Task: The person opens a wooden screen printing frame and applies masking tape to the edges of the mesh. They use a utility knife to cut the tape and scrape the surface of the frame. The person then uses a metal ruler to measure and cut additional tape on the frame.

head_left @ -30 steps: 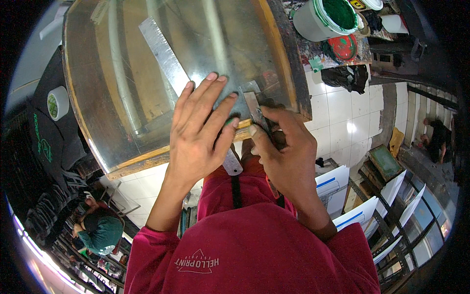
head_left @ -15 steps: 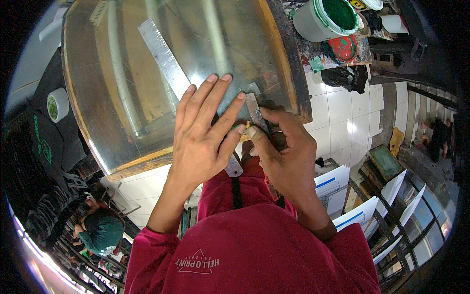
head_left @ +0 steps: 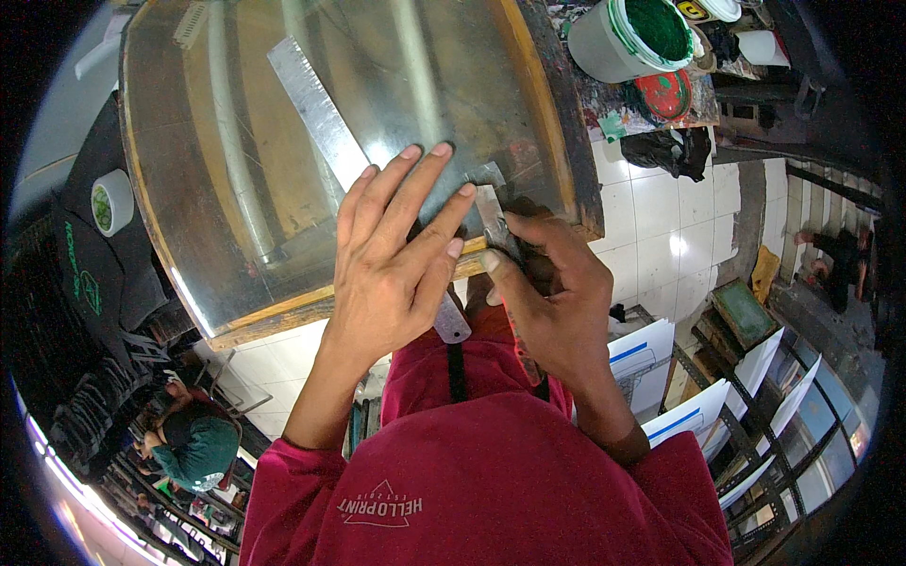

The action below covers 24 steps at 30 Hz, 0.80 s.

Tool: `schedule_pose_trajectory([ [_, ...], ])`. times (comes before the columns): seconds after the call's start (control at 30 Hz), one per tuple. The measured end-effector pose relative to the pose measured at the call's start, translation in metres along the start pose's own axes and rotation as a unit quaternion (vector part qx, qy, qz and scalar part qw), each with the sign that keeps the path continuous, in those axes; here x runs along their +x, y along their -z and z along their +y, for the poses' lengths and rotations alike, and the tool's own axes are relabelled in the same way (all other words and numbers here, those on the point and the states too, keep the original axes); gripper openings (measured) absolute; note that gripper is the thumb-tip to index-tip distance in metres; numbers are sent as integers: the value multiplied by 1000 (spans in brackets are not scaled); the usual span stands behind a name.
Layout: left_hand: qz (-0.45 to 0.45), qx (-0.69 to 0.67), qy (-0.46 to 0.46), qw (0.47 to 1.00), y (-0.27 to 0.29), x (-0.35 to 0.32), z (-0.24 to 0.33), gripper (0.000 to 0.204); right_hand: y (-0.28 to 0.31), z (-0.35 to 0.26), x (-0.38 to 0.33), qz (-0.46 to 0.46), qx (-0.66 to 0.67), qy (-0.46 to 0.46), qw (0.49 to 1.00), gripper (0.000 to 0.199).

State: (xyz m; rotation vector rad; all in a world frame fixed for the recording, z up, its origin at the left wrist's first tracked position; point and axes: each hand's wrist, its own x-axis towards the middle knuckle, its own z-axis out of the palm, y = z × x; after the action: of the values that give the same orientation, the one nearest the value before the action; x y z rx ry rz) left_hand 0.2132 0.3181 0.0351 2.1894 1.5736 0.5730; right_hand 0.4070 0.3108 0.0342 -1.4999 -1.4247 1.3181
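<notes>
My left hand (head_left: pixel 392 250) lies spread over a long steel ruler (head_left: pixel 316 104), which slants across a glass-topped table (head_left: pixel 212 330) with a wooden frame. The ruler's rounded end sticks out past the near edge, below that palm. Close beside it, my right hand (head_left: pixel 557 292) is closed, thumb and forefinger bent round a narrow tool. A worn metal strip (head_left: pixel 492 212) shows at its fingertips, and a reddish strip (head_left: pixel 524 349) comes out below the palm; whether both are one piece I cannot tell. A small clear scrap (head_left: pixel 486 174) lies beyond the metal strip.
At the far right stand a white bucket (head_left: pixel 613 42) of green paint and a red lid (head_left: pixel 664 94). A black plastic bag (head_left: pixel 668 151) sits below them. Racks with white sheets (head_left: pixel 689 410) are at right, a tape roll (head_left: pixel 113 203) at left. Another person (head_left: pixel 196 448) is at lower left.
My right hand and the metal strip have shifted slightly right. The reddish strip shows more fully below the palm. A small yellow-green bit by the fingertips is no longer visible.
</notes>
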Motion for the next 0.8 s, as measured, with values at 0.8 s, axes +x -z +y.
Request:
schedule_pose_trajectory([
  [0.8, 31, -17, 7, 999, -1, -1, 1, 40, 1, -10, 1, -19, -54, -7, 998, 29],
])
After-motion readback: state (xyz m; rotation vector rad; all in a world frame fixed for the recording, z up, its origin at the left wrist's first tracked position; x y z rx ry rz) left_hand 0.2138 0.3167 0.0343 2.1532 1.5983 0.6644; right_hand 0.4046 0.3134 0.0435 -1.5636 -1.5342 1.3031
